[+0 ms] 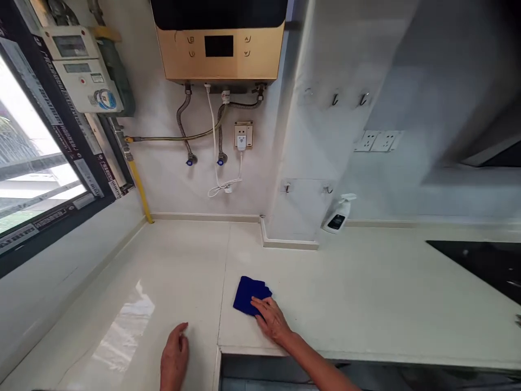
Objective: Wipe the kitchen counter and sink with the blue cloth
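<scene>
A folded dark blue cloth lies on the pale countertop, just right of a seam in it. My right hand has its fingers over the cloth's lower right edge, with the thumb side close against it. To the left, my left hand is at the front part of the counter, holding nothing. Its fingers are loosely bent, and a gap shows between the index finger and the thumb.
A white spray bottle stands by the wall column. A black cooktop is at the right. Above the counter hang a gold water heater with hoses and a gas meter. A yellow pipe reaches down to the counter's back corner.
</scene>
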{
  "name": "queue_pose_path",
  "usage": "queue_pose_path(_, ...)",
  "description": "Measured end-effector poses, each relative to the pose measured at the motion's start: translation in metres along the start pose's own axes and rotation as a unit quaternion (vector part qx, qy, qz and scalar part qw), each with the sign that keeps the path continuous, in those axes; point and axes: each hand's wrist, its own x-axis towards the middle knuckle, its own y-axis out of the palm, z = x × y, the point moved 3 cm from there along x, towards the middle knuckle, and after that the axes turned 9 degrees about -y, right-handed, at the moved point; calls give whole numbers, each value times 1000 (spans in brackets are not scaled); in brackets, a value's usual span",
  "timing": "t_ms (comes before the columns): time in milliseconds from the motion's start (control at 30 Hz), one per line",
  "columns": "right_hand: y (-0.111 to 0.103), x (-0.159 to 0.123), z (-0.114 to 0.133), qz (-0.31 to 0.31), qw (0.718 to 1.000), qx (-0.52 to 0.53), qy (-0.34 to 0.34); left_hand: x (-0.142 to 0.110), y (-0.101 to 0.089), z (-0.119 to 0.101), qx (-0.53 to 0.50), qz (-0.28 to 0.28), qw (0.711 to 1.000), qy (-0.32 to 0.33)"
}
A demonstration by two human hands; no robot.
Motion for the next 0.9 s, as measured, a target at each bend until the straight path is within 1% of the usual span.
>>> queue_pose_path(100, -7, 12, -8, 4, 1000, 7, 13, 13, 1, -4, 22, -35, 999, -10)
queue_pose_path(167, -9, 18, -14, 3, 999, 18, 27, 15, 2, -4, 31, -52, 998, -33)
queue_pose_path(233, -9, 20, -17, -1, 999, 30, 40, 15, 2, -3, 36, -57, 997, -36)
queue_pose_path(333, -5, 15, -16, -6, 998, 43, 49, 16, 2, -1, 41, -44, 998, -22)
queue_pose_path(400, -3, 10, -15, -7, 998, 49, 50, 17, 3, 2, 44, -32, 998, -23)
queue_pose_path(533, -9, 12, -22, -6, 996, 58, 63, 20, 4, 5, 41, -18, 999, -30)
queue_pose_path(633, -19, 28, -33, -16, 995, 59, 76, 19, 5, 9, 28, -16, 999, -41)
queue_pose_path(700, -26, 45, -37, -37, 994, 55, 87, 18, 5, 12, 8, -18, 999, -40)
queue_pose_path(800, -39, 73, -37, -80, 990, 46, 109, 16, 2, 14, -16, -26, 999, -34)
queue_pose_path(900, -61, 103, -32, -122, 985, 32, 119, 15, -1, 11, -21, -28, 998, -52)
